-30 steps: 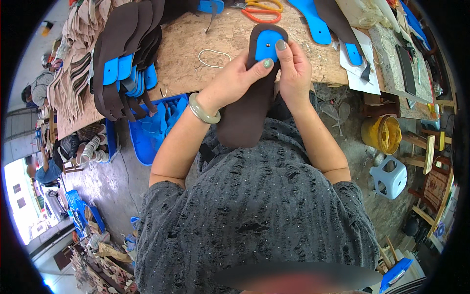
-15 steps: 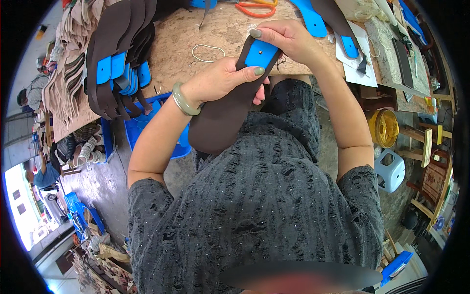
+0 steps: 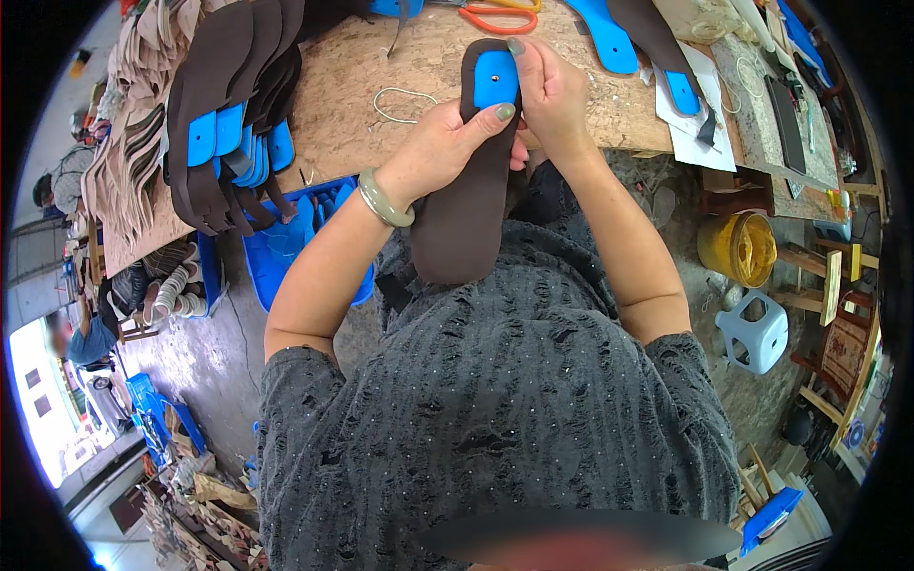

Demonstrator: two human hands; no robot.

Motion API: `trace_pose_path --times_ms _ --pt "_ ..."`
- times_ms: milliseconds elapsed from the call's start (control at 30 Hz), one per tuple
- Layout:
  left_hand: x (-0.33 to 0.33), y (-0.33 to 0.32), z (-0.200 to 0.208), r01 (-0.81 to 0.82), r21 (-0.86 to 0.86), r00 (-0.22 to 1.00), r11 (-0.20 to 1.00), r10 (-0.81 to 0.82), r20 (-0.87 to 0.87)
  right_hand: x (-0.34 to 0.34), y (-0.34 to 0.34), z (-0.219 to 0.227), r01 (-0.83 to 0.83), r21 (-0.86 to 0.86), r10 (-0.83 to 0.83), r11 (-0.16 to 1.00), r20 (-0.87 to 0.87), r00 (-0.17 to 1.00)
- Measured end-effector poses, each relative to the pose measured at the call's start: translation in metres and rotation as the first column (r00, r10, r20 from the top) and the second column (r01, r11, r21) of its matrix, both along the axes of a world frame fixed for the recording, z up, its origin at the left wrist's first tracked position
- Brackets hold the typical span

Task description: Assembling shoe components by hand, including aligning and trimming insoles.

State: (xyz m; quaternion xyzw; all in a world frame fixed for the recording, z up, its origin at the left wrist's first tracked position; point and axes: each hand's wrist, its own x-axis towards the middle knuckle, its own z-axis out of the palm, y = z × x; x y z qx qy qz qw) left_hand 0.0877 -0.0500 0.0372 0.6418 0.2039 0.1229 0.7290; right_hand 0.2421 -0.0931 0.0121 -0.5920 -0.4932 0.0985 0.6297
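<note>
Your insole, dark brown with a bright blue panel at its far end, sits at twelve o'clock in front of you, its far end over the plywood tabletop and its near end against your shirt. Your left hand clamps it from nine o'clock, thumb laid on the panel's near end; your right hand pinches the brown rim at the panel's one o'clock, its other fingers mostly hidden. The step looks like working that rim around the panel, so let the left thumb act as the anchor and keep it flat, lest the panel creep. Press with the pad of the right thumb rather than the nail, in short overlapping pinches, and check that the brown border shows evenly from ten round to two o'clock. The free end seems bendy, so let your body steady it without creasing it.
</note>
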Motion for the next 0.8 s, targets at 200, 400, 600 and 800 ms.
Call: trace_pose_path --times_ms 200,400,600,800 --pt "-0.002 0.007 0.014 0.064 -0.109 0.998 0.992 -0.064 0.001 0.031 0.0 0.016 -0.519 -0.108 0.354 0.848 -0.612 0.707" --pt "-0.016 0.014 0.02 0.192 -0.271 0.981 0.943 -0.195 0.017 0.027 0.012 0.024 -0.548 -0.233 0.435 0.803 -0.4 0.807" --pt "-0.035 0.027 0.059 -0.082 0.78 0.992 0.621 0.13 0.001 0.041 0.003 -0.011 -0.223 -0.057 0.122 0.973 -0.694 0.71" --pt "-0.06 -0.026 0.09 0.011 0.566 0.926 0.825 0.205 -0.317 0.007 -0.007 0.008 0.041 0.115 0.049 0.993 -0.684 0.727"
